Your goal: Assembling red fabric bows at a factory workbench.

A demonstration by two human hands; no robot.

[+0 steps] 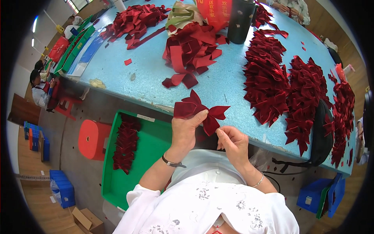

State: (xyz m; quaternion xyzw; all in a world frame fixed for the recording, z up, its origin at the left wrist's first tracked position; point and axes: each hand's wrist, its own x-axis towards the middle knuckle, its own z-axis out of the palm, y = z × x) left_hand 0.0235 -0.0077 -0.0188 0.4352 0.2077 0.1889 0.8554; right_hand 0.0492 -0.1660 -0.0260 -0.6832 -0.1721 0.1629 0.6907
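Note:
Just over the near edge of the table, a dark red velvet bow (pixel 191 106) is held up in front of me. My left hand (pixel 184 130) is closed on its middle, thumb across the centre. With thumb and forefinger, my right hand (pixel 233 143) pinches the tip of the bow's lower right tail (pixel 211 124). Beyond the bow lies a loose heap of red ribbon pieces (pixel 191 50). A green tray (pixel 152 156) sits at my left, below table height, with a row of red bows (pixel 126 144) along its left side.
Long rows of red bows (pixel 267 78) cover the right part of the blue table (pixel 136 78). Farther back are another ribbon heap (pixel 134 23) and a dark flask (pixel 240 21). A black bag (pixel 321 136) rests at the right edge. A red stool (pixel 93 139) stands left of the tray.

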